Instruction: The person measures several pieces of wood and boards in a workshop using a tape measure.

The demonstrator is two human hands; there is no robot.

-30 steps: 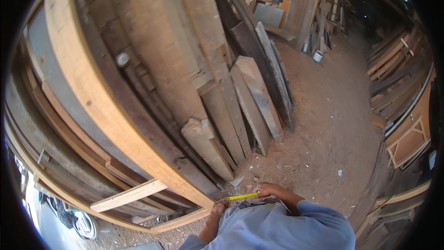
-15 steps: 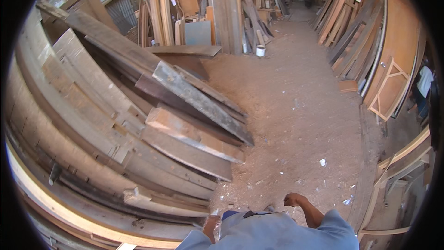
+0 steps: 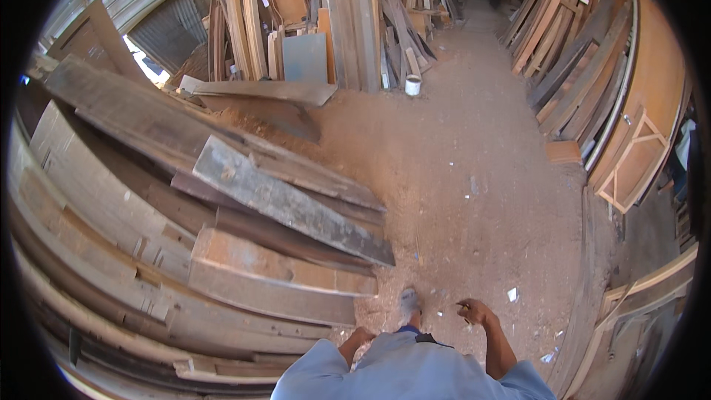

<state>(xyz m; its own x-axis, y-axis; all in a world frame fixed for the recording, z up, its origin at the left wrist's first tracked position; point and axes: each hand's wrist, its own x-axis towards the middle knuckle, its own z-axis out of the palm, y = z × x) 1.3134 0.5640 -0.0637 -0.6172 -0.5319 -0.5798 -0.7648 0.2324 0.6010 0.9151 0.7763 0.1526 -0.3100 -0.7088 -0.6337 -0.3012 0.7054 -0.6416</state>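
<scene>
My right hand [image 3: 475,313] hangs in front of me over the sawdust floor with its fingers curled; a thin dark tip sticks out by the fingers, too small to name. My left hand [image 3: 358,340] is pressed against the hem of my light blue shirt [image 3: 404,370], partly hidden, so its grip is unclear. My grey shoe [image 3: 409,301] shows between the hands. Just left of it ends a stack of long weathered planks [image 3: 289,207] lying on the ground.
A dirt aisle [image 3: 474,155] runs ahead between the timber. Boards lean upright at the back [image 3: 348,22] and along the right [image 3: 585,67]. A small white bucket [image 3: 412,85] stands on the floor far ahead. Wooden frames [image 3: 637,163] lean at the right.
The view has swung from the plank stack toward the aisle. The yellow tape measure held between both hands a second ago is out of sight, and the hands have drawn apart.
</scene>
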